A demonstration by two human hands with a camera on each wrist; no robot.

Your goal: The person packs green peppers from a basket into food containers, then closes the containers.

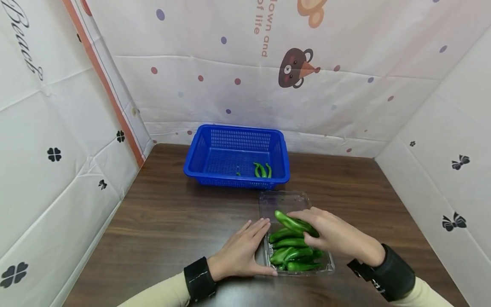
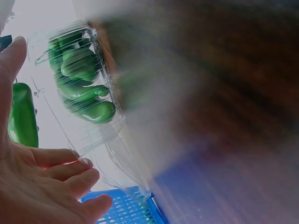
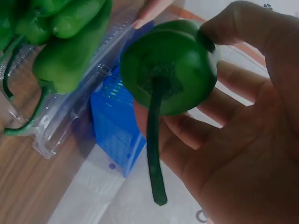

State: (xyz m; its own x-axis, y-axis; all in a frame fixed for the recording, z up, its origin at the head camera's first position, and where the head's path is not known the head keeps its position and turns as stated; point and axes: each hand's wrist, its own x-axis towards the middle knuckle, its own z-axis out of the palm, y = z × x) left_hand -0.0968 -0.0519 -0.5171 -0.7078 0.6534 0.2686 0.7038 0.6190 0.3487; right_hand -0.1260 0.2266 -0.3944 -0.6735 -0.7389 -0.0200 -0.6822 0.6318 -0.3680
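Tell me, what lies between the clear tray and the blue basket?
Only bare table. In the head view, a short strip of brown wood separates the tray from the basket; nothing lies on it.

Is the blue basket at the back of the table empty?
No, in the head view the blue basket already holds a few green peppers lying near its front right corner.

Dark wood-grain desk [image 1: 172,213]; white sheets [image 1: 345,98] with dots, bear print, clover and bow marks enclose three sides.
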